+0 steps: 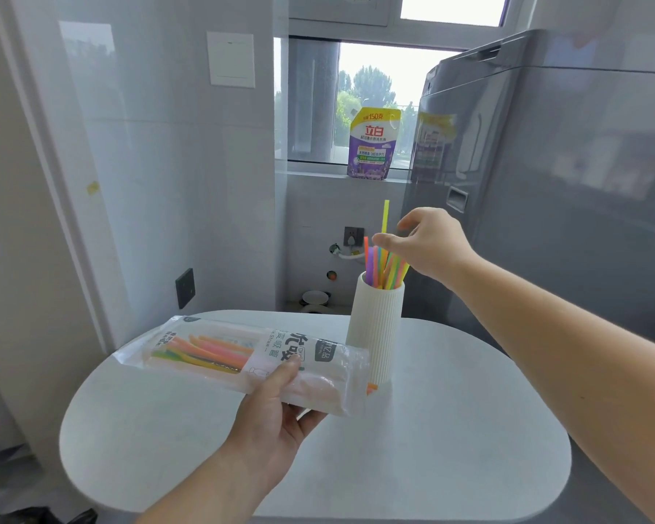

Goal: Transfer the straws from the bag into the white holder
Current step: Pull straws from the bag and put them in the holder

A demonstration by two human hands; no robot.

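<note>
Below the right hand (428, 242), fingers loosely apart, straws (384, 268) are dropped into the white ribbed holder (375, 330); the straw bag (243, 363) is clamped level by the left hand (277, 425), apparently to prevent spilling.

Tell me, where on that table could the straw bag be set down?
The round white table is bare along its near edge and right side, beside the ribbed white holder. Its far left is crowded: the left hand holds the clear plastic straw bag over it.

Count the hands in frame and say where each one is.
2. The left hand grips the straw bag over the table. The right hand is above the white holder, fingers at a yellow straw.
</note>
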